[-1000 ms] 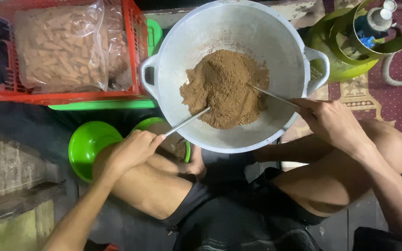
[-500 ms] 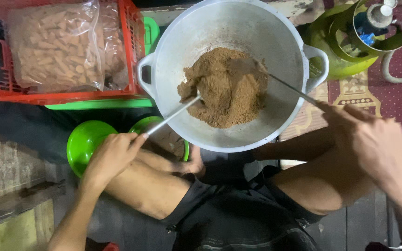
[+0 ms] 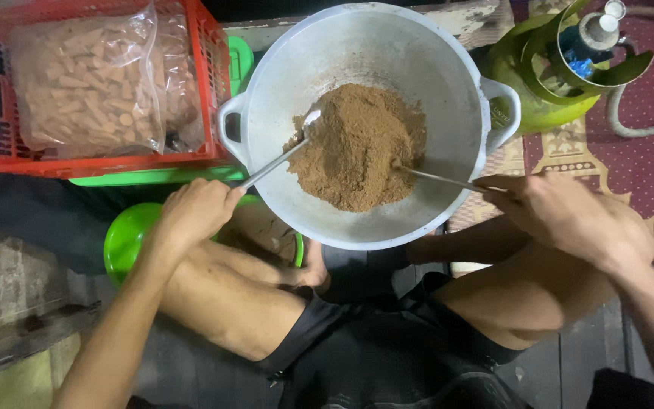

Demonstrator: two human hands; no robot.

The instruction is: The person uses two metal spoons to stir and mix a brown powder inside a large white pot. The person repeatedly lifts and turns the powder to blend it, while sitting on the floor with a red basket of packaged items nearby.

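At the far left, a red plastic crate (image 3: 100, 155) is sitting on the floor, holding a clear bag of pale, stick-shaped pieces (image 3: 88, 83). Just below and right of it, a green bowl (image 3: 126, 242) is peeking out, partly covered by the person's knee.

The left hand (image 3: 194, 212) is closing its grip around the handle of a metal spoon (image 3: 285, 155). Since half a second ago the spoon's bowl has been climbing from the lower left foot of the heap to the upper left edge, where it is now lying against the brown powder (image 3: 357, 144). That powder is sitting piled in the middle of the big grey two-handled basin (image 3: 448, 68), resting between the person's folded legs.

Further right, the right hand (image 3: 569, 216) is gripping a second spoon (image 3: 448, 180); it has been drawing in closer to the basin, and the spoon tip is now burying itself in the right flank of the heap. Both spoons working inward suggests the powder is being turned over and gathered rather than scooped out.

At the far right, a green gas cylinder (image 3: 539, 83) with a hose is standing beside the basin.

The second spoon's bowl is hidden under the powder, the green bowl's contents are hard to make out, and the crate and cylinder are cut off by the frame's edges.
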